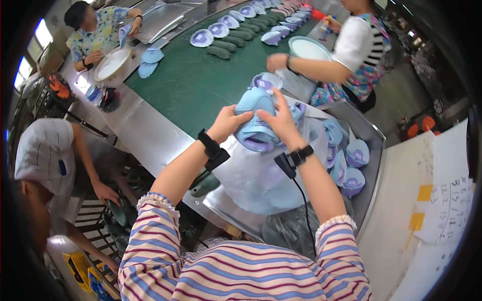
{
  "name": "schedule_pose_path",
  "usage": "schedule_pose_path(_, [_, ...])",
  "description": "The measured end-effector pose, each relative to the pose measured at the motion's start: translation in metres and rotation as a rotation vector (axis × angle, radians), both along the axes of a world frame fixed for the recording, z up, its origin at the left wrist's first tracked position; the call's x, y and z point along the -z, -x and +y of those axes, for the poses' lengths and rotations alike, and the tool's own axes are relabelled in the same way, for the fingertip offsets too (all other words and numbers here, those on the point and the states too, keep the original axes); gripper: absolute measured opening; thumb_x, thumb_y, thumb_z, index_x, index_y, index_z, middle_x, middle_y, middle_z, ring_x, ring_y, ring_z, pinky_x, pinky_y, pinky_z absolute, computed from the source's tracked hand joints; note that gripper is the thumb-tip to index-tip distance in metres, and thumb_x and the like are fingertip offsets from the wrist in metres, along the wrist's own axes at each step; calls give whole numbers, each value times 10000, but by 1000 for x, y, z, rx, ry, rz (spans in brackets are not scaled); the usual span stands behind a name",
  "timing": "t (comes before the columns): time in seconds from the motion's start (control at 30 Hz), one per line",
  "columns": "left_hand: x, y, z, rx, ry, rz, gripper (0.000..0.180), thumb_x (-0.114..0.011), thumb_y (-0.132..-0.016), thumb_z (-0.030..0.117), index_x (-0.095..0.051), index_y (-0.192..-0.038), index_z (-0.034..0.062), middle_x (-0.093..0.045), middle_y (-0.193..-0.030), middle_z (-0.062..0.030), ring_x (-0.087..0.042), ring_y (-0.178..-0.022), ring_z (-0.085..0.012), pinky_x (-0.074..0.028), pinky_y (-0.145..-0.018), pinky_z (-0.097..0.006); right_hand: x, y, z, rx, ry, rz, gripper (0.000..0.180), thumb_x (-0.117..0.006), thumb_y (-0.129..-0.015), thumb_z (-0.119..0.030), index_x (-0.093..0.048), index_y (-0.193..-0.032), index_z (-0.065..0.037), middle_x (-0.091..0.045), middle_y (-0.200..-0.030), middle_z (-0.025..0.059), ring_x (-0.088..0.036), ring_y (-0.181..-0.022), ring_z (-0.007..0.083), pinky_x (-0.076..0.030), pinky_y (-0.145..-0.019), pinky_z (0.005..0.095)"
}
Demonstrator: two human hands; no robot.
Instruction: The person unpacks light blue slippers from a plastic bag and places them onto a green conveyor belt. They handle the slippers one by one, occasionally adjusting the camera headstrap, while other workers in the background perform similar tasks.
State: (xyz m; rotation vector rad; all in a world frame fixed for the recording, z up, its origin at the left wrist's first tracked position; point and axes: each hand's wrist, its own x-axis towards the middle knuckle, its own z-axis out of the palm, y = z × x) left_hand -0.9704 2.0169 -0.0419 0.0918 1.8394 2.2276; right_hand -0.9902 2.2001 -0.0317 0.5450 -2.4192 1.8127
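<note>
Both my hands grip one light blue shoe upper [257, 104] with a lilac lining, its opening turned toward me. My left hand [227, 123] holds its left side, thumb pressed on top. On the opposite side is my right hand [282, 122], its thumb across the lacing area and its fingers along the edge. Just beyond lies a blue and lilac shoe upper [267, 80]. Under my hands a clear plastic bag [261, 183] rests in a metal tray [370, 131], beside several more shoe uppers [354, 180].
A green belt [173, 95] carries rows of dark green shoe lasts [236, 41] and pale uppers [202, 38]. Co-workers work at the far left beside a white basin [111, 64], at the right by another basin [307, 49], and at the lower left among lasts [116, 210].
</note>
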Motion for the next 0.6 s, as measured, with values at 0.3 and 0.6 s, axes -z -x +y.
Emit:
schedule_pose_path(0.3, [7,108,-180,-893,-14,289,235,-562,-763,78,-505,-971,-15,-585,-889,-80,-547,-752,-163,-450,-668,-320,44,-119,85,-342,-571,-258,376,-639,-749,-188,-561,-1086,-41,-594,-1057,125,-564,-978,254,-444,-827,335])
schedule_pose_path(0.6, [-13,60,-30,116,482,619,187,-510,-792,44,-577,-960,-6,-591,-969,-89,-563,-893,-178,-436,-811,-296,79,-165,121,-357,-688,-200,239,-489,-833,-132,-571,-1041,-48,-609,-970,159,-580,-876,333,-463,-749,381])
